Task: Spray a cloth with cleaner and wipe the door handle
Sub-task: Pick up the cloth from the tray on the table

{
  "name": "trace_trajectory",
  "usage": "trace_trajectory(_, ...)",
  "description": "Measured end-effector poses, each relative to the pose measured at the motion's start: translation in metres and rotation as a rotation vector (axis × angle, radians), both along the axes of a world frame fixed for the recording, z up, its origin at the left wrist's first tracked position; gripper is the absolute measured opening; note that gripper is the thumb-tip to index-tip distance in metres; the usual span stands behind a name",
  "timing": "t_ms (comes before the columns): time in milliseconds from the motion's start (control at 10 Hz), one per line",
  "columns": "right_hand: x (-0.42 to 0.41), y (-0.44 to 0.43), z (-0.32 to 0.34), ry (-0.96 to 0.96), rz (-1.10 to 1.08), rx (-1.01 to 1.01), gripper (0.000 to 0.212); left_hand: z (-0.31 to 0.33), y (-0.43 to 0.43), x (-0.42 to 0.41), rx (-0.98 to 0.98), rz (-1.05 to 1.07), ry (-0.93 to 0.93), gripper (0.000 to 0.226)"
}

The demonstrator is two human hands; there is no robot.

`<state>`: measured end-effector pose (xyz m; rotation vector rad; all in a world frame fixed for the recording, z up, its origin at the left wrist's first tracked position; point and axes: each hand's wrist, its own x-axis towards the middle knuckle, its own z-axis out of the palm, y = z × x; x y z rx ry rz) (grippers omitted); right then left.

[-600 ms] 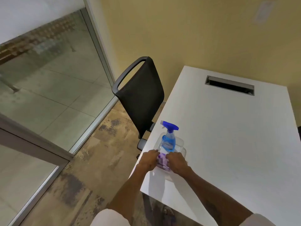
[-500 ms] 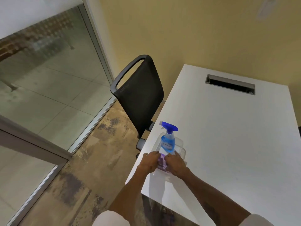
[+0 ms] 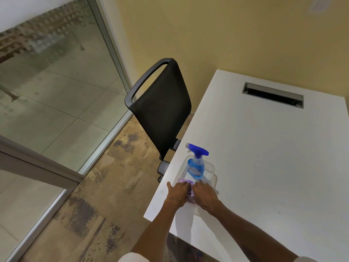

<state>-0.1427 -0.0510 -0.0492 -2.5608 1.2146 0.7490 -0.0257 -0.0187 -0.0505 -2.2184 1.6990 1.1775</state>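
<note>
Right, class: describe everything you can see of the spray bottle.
The spray bottle is clear plastic holding blue liquid, with a label too blurred to read and a dark blue trigger head whose nozzle points left. It stands upright inside a clear plastic tray near the white table's left edge, just behind a purple cloth. Neither hand touches it.
</note>
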Motion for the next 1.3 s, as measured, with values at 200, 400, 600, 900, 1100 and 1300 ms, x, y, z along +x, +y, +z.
trace_trajectory(200,-0.015,0.003,0.013,-0.298,-0.170,0.032,0.027,0.010,-0.002,-0.003,-0.051,0.007,-0.034,0.041)
trace_trajectory(400,-0.018,0.006,0.040,-0.617,-0.430,0.125,0.013,0.024,0.003,0.014,-0.159,0.036,-0.033,0.052)
trace_trajectory(600,-0.009,0.018,0.071,-0.836,-0.383,-0.080,0.026,0.063,0.022,0.056,-0.269,0.165,0.292,0.048)
trace_trajectory(900,0.022,0.013,0.138,-1.196,-0.546,0.124,0.016,0.111,0.068,0.096,-0.449,0.419,0.816,0.052)
trace_trajectory(1100,0.056,0.012,0.171,-1.323,-0.664,0.237,0.016,0.126,0.086,0.113,-0.465,0.625,0.982,0.049)
trace_trajectory(1300,0.070,0.015,0.185,-1.371,-0.685,0.222,0.028,0.142,0.092,0.123,-0.533,0.747,0.890,0.036)
